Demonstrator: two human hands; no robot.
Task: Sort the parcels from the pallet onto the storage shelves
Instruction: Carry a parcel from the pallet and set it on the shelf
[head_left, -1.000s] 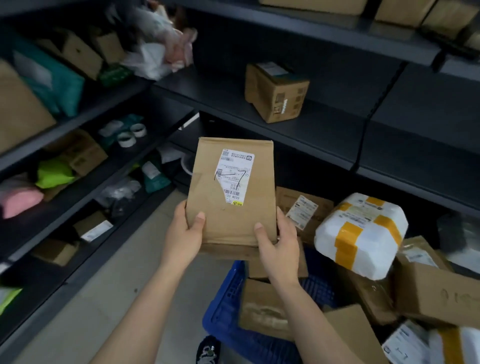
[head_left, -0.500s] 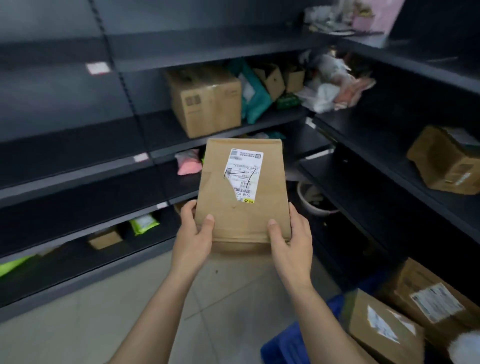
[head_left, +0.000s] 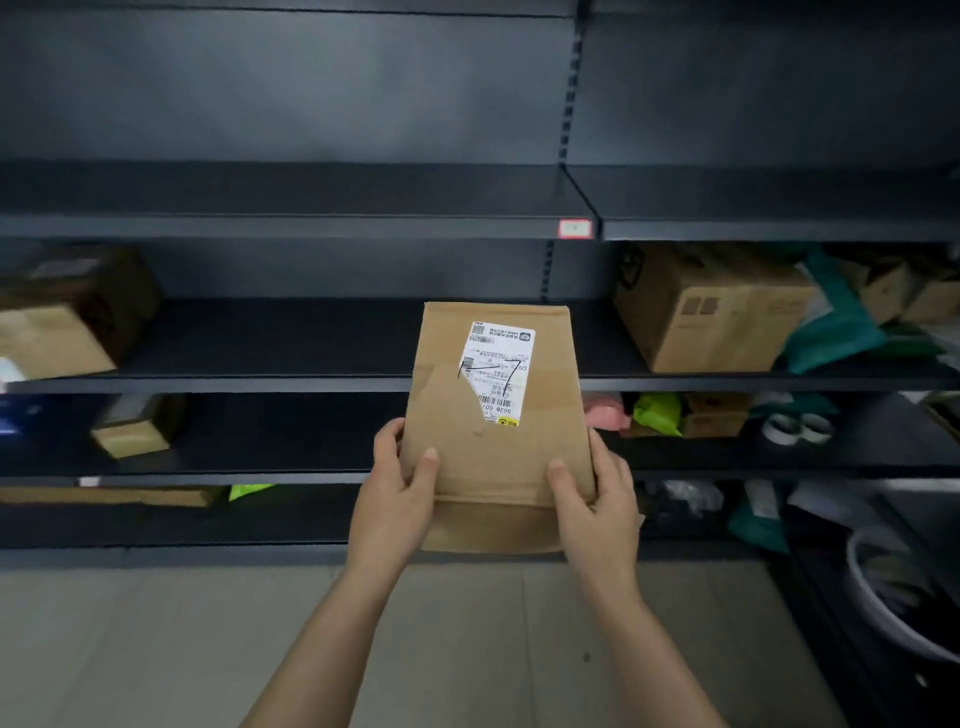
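- Parcel (head_left: 493, 415), brown paper: I see it clamped at its lower corners by left hand (head_left: 395, 499) and right hand (head_left: 597, 506), thumbs on front.
- Storage shelves (head_left: 311, 384) beyond my fingertips; several parcels shelved, this one not yet.

I see brown paper parcel (head_left: 493, 415) upright, torn white label facing me, before dark storage shelves (head_left: 311, 382).

Matt brown kraft-paper parcel (head_left: 493, 415) with torn white paper label (head_left: 498, 374), dark matt metal shelves (head_left: 311, 228) behind it, plain cardboard box (head_left: 711, 317) to its right
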